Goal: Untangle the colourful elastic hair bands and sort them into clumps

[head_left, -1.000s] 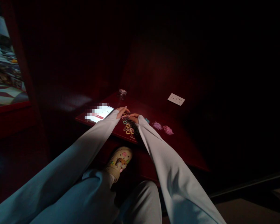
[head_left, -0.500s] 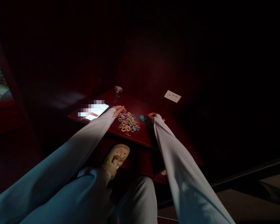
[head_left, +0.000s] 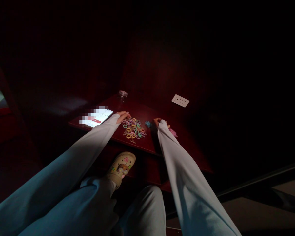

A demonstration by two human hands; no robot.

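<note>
Many colourful small bands [head_left: 135, 128] lie in a loose pile on the dark red table [head_left: 147, 146]. My left hand [head_left: 123, 116] rests at the pile's upper left edge, its fingers stretched out and holding nothing visible. To the right of the pile is a small blue bunch [head_left: 148, 124]. Right beside that bunch, my right hand [head_left: 158, 122] has its fingers curled together; what they hold, if anything, is too small and dark to make out. A pink bunch [head_left: 173, 132] shows just right of my right wrist, partly covered by it.
A lit phone [head_left: 100, 117] lies at the table's left side. Behind it stands a clear jar [head_left: 123, 94]. A white socket plate [head_left: 180, 100] is on the dark wall behind the table. Below the table's front edge is a beige clog [head_left: 123, 165] with charms.
The view has shifted slightly. My right hand has moved a little left towards the blue bunch, and more of the pink bunch shows beside its wrist. My left hand stays by the pile.
</note>
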